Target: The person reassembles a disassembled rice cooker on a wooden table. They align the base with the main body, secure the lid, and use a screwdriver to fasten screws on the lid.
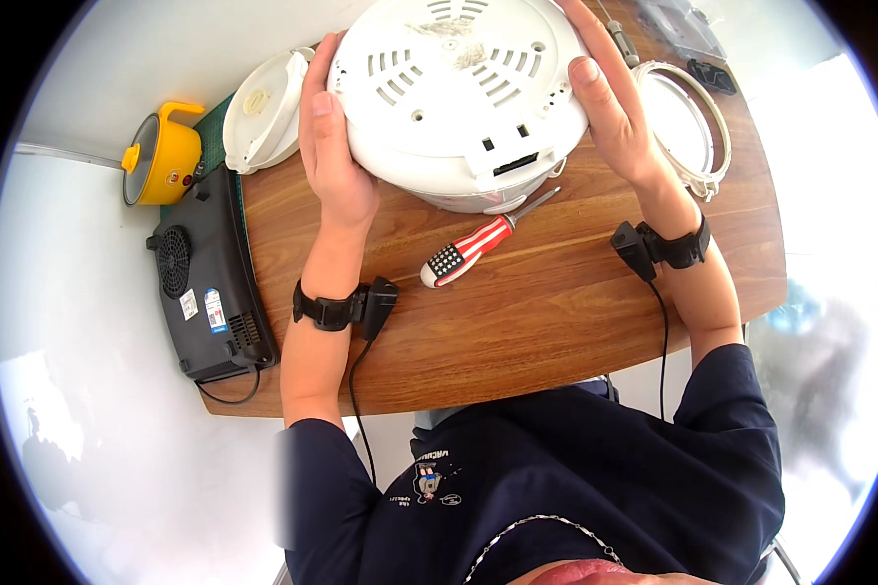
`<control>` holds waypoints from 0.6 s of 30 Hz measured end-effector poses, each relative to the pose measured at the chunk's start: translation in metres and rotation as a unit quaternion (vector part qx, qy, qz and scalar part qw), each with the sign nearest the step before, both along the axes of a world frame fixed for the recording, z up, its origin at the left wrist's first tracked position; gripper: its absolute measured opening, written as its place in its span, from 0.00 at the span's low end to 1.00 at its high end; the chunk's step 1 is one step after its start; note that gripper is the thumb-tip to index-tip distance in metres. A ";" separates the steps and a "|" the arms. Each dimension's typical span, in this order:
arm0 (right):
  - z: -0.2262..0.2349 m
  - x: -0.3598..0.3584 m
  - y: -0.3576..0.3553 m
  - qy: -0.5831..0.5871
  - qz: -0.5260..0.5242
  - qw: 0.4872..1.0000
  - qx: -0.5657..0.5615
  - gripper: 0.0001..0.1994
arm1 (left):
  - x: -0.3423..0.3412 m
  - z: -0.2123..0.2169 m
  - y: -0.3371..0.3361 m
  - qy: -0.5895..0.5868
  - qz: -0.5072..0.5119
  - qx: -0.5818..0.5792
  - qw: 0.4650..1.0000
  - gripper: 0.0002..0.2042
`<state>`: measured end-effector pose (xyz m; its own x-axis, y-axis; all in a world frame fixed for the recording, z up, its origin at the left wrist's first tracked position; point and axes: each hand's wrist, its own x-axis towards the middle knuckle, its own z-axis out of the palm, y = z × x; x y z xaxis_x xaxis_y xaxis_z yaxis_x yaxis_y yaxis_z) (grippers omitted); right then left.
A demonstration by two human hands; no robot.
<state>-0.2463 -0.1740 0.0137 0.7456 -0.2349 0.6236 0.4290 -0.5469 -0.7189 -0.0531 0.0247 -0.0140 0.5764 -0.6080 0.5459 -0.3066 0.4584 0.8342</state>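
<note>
At the brown wood-grain worktop [537,322], the left hand [339,175] and right hand [617,122], thumbs spread from fingers, clasp opposite sides of a round white plastic appliance [449,132].

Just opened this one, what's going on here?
A person has both bare hands on a white round appliance, the left hand at its left side and the right hand at its right. Its slotted face, with small square openings near the lower edge, is turned toward the camera. A screwdriver lies on the wooden table just nearer the person, held by neither hand. A black appliance and a yellow pot sit off to the left.
</note>
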 end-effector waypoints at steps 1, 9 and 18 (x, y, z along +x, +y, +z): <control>-0.003 0.000 0.000 -0.002 -0.004 1.000 0.013 0.40 | 0.000 0.001 0.000 -0.004 0.001 0.001 1.000 0.32; -0.016 0.007 0.000 -0.035 -0.007 0.997 0.061 0.42 | 0.006 -0.002 0.000 -0.006 -0.031 -0.017 0.999 0.32; -0.008 0.010 0.012 -0.045 -0.018 0.997 0.060 0.43 | -0.006 0.009 -0.012 -0.029 -0.027 -0.059 0.997 0.33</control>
